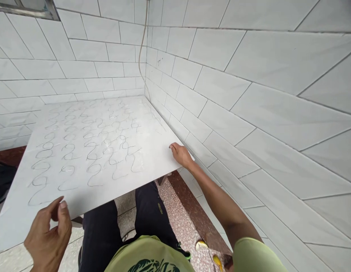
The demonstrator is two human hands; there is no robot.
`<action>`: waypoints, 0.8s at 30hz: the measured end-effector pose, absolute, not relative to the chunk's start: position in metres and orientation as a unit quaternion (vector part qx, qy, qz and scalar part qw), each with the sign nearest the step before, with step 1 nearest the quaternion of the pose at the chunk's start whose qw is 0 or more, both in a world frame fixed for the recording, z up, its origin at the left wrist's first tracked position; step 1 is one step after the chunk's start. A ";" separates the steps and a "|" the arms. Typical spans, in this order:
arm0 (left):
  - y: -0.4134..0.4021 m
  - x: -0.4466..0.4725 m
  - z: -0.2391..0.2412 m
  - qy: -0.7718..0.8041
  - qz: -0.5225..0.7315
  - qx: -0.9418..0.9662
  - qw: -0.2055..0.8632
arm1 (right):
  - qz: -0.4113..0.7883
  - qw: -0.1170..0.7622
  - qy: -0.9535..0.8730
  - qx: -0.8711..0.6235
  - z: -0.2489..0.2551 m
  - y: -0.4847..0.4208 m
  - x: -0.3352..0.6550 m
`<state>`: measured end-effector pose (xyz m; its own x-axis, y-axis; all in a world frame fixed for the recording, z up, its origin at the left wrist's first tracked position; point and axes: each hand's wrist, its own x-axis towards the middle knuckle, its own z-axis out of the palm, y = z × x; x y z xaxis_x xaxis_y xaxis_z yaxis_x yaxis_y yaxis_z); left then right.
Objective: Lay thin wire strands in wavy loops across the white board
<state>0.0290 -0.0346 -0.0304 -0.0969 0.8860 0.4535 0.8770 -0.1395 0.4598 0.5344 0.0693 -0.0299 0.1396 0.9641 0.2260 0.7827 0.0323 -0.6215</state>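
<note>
Thin, dark, curly strands (94,167), hair-like or thread-like, lie in several rows across a white tabletop (157,160). At the near left edge of the board is my left hand (49,236), its thumb and forefinger bent close together. Anything between those fingertips is too fine to make out. Over by the right edge, my right hand (181,154) rests on the white surface with its fingers curled together. What they hold, if anything, is hidden. The nearest strands lie to the left of this hand.
White tiled walls (221,85) meet in a corner behind the table, and a cable (141,49) hangs there. Below are my legs in dark trousers (148,207), a speckled floor (175,200) and yellowish objects (217,260). Dark fabric (3,181) is at the far left.
</note>
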 end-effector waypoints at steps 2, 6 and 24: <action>-0.023 0.009 -0.029 0.643 0.288 0.709 0.043 | 0.155 0.348 -0.614 -0.692 -0.025 0.096 0.541; -0.008 0.002 -0.042 0.622 0.305 0.721 0.036 | 0.213 0.392 -0.551 -0.705 -0.015 0.130 0.547; 0.008 0.025 -0.093 0.575 0.462 0.650 -0.182 | 0.486 0.450 -0.454 -0.596 -0.047 0.148 0.561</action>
<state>0.0254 0.0084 -0.0934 -0.0875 0.5793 0.8104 0.9159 -0.2732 0.2942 0.5610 0.1477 -0.0471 0.1156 0.9784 -0.1715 0.1038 -0.1836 -0.9775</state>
